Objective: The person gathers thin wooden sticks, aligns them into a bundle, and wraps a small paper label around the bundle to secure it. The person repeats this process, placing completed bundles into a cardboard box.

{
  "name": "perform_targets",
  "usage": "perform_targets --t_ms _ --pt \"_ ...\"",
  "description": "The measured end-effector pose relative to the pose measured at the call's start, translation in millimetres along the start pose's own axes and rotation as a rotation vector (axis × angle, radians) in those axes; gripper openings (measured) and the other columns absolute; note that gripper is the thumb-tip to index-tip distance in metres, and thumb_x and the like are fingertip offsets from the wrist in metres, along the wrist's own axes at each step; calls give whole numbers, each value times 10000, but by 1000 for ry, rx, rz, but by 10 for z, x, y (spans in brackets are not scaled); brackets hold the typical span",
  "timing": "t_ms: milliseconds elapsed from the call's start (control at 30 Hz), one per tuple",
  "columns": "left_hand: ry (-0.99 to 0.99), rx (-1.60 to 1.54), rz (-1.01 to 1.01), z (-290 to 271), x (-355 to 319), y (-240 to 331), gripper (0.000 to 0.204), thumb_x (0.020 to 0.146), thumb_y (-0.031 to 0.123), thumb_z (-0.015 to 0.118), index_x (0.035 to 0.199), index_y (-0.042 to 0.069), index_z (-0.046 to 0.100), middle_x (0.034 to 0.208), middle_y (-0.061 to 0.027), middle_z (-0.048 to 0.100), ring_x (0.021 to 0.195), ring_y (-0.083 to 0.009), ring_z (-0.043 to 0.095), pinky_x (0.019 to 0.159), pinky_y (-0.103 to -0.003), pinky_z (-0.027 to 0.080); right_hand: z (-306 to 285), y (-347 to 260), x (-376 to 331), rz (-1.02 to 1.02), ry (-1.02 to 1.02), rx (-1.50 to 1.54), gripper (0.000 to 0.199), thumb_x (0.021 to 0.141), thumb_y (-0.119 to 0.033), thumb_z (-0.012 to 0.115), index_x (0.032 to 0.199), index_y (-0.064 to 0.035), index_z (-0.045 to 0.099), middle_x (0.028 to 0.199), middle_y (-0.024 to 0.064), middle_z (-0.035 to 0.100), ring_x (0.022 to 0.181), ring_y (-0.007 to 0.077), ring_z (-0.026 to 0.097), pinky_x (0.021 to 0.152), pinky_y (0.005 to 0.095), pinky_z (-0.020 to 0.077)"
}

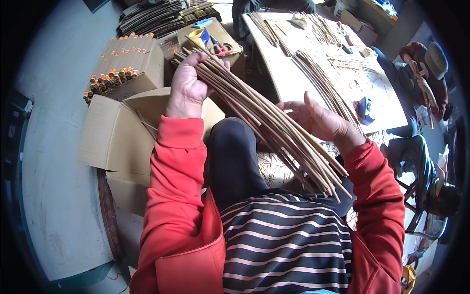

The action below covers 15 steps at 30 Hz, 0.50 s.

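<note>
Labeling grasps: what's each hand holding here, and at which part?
Left hand grips a bundle of thin brown sticks near its far end. Right hand is open against the bundle's middle, fingers touching; a closed grip cannot be told.

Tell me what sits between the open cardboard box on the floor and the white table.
In the head view, the bundle of thin brown sticks, gripped by the left hand and touched by the right hand, plus the person's dark-trousered knee.

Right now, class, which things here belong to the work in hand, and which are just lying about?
In hand:
- bundle of thin brown sticks
- left hand, closed round its far end
- right hand, fingers against it

Lying about:
- open cardboard box
- boxed tubes
- scissors
- sticks on table
</note>
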<state>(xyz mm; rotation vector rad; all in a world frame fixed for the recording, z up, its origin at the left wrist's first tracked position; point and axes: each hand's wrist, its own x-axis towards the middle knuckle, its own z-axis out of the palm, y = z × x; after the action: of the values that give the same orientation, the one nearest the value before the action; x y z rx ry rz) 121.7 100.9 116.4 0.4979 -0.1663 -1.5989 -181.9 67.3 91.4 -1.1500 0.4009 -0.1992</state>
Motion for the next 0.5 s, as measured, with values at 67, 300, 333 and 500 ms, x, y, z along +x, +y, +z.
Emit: perform_targets --t_ms 67,300,333,500 --pt "28 15 -19 -4 246 -299 134 795 89 516 727 -10 575 710 -174 590 693 -292 590 858 -471 487 69 245 -176 76 -79 142 931 774 -758 316 1342 -21 352 1225 231 500 1118 315 517 957 415 403" --pt "106 24 -107 -5 711 -822 123 822 75 473 753 -12 525 682 -152 555 656 -283 572 802 -481 494 -4 453 -698 124 -42 543 820 675 -267 798 1289 19 337 1113 270 540 979 355 605 851 431 517" --pt "109 -1 -136 -59 817 -850 122 820 72 474 746 -10 526 682 -155 556 658 -285 573 801 -482 495 31 432 -724 135 -15 558 808 670 -213 798 1290 14 332 1104 267 546 963 353 612 847 432 518" --pt "17 -33 -235 -182 1049 -1064 130 816 65 488 730 -16 543 700 -167 583 678 -297 591 811 -478 496 90 480 -803 221 103 584 618 697 65 655 1237 -29 369 956 186 599 801 258 654 743 368 558"
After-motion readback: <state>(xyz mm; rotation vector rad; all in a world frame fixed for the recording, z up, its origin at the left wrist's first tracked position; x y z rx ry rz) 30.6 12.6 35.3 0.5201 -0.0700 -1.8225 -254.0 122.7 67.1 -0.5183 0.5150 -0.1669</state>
